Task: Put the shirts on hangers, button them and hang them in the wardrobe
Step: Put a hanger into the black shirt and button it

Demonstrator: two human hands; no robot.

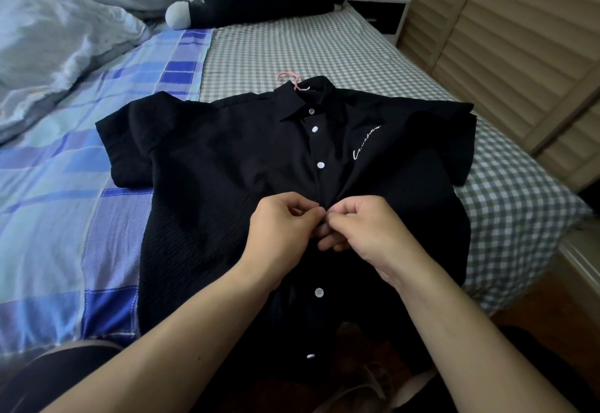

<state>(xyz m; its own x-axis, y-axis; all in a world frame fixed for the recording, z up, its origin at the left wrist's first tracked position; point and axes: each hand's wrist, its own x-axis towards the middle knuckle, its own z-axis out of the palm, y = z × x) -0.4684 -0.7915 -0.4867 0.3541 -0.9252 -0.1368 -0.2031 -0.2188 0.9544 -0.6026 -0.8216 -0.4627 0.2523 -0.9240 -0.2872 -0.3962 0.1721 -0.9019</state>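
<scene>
Centrally, a black short-sleeved textured button-front shirt lies flat, front up, on the near edge of a green-and-white checked bed sheet, with a pink hanger hook protruding beyond its far collar. Left hand and right hand meet at mid-placket, each with curled fingers pinching the fabric. Three white buttons sit farther along the placket, two nearer.

Black shirt lay flat on the bed, pink hanger hook showing past collar. Left hand and right hand pinched the placket mid-front, fingertips touching. Three upper buttons looked fastened.
</scene>
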